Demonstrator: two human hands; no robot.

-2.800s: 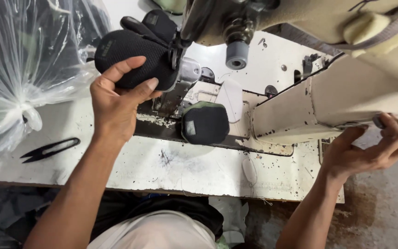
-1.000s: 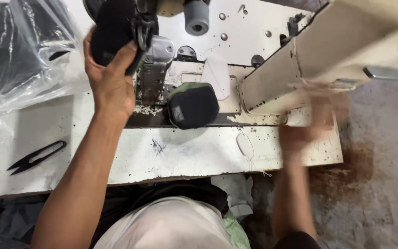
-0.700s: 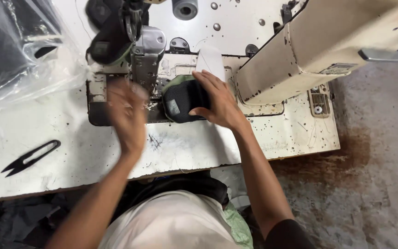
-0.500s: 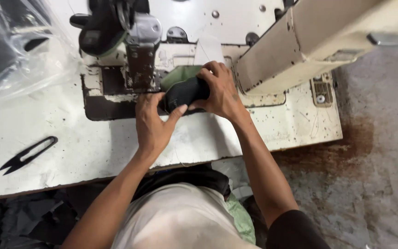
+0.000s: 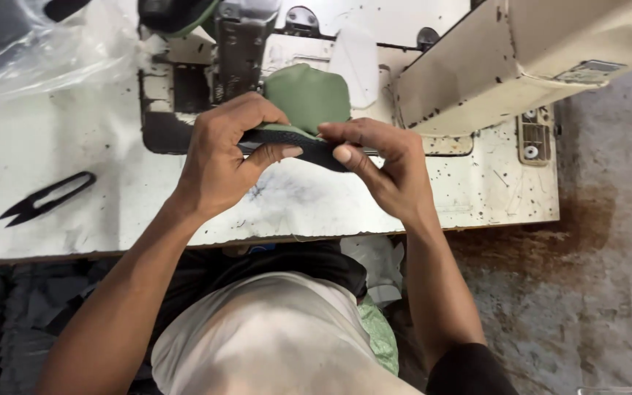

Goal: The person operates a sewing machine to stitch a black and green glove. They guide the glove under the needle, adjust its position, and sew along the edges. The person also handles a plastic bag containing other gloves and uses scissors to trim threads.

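Both hands hold one small piece above the white sewing table [image 5: 96, 197]. The piece [image 5: 309, 99] has a green fabric face and a black textured edge, turned edge-on toward me. My left hand [image 5: 221, 164] pinches the black edge at its left end, thumb underneath. At the right end my right hand [image 5: 382, 172] grips it with thumb and fingertips. The piece sits just in front of the sewing machine head [image 5: 235, 44].
The cream machine arm [image 5: 521, 58] runs across the upper right. Black thread snips [image 5: 42, 197] lie on the table at left. A clear plastic bag [image 5: 31, 44] bulges at upper left. Another dark piece [image 5: 177, 11] hangs by the machine head. Stained floor at right.
My left hand let go of the dark piece up by the machine head and came down. My right hand swung in from the far right. Both closed on the green and black piece and tilted it.
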